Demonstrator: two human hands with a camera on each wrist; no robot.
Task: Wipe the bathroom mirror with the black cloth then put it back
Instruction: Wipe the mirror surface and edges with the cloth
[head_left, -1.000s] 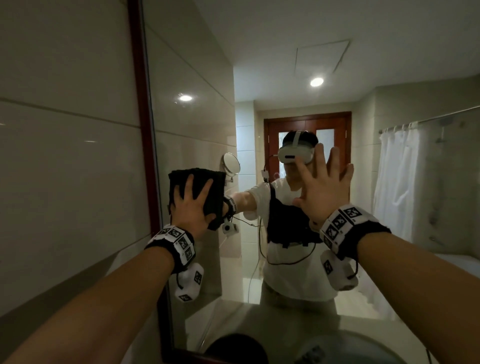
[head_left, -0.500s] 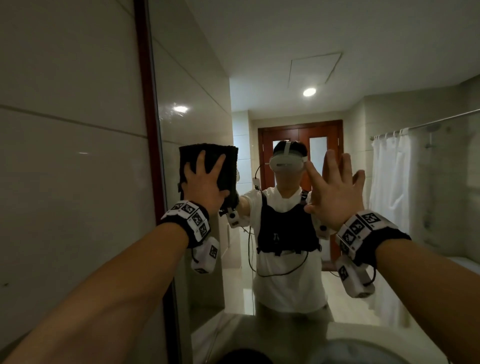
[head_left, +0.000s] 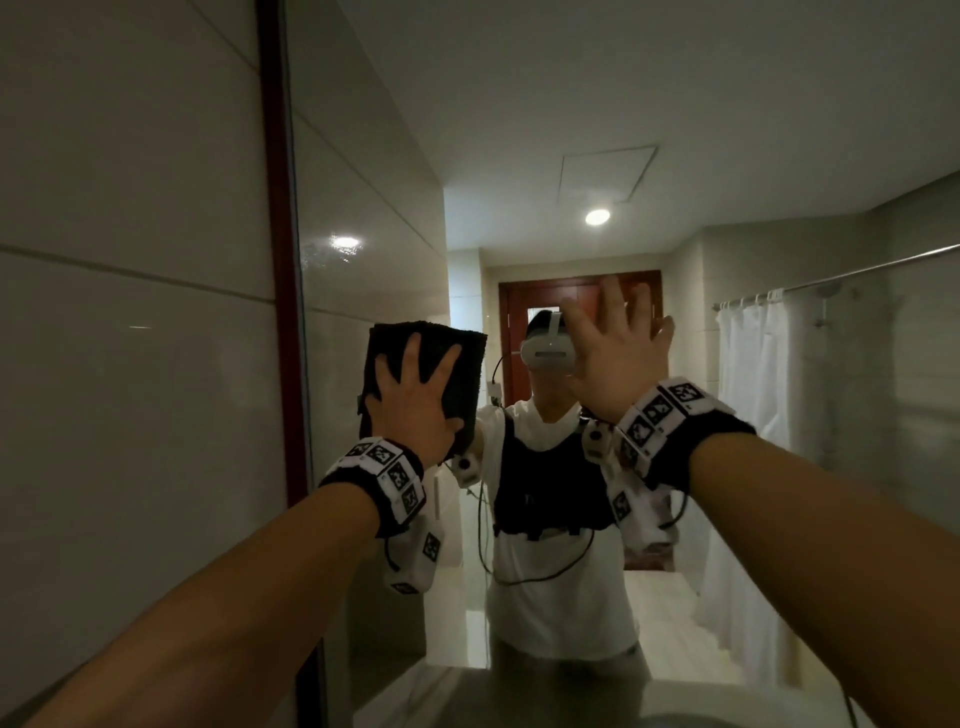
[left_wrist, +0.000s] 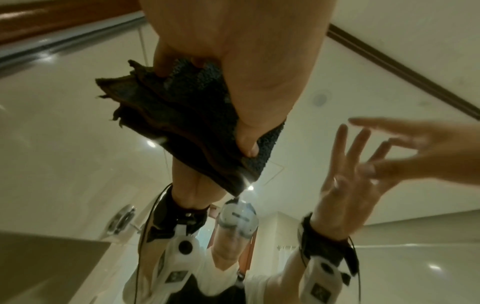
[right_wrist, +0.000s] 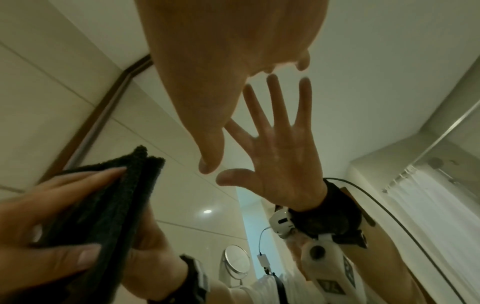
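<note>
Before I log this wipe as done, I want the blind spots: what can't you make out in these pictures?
- Glass under the black cloth: covered by it and the left hand in all views, so contact is unconfirmed.
- Whether the right hand touches the mirror: the head view shows only its back; the right wrist view leaves it unclear.
- Streaks or dirt: too dim.
- Where the cloth goes back: outside every frame.

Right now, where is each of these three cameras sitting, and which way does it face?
Head: on the head, facing the mirror; both forearms, left hand pressing the cloth, right hand raised.
Left wrist: under the left hand, looking along it at the cloth.
Right wrist: under the right hand, looking at its reflection.
All three share the cloth.
</note>
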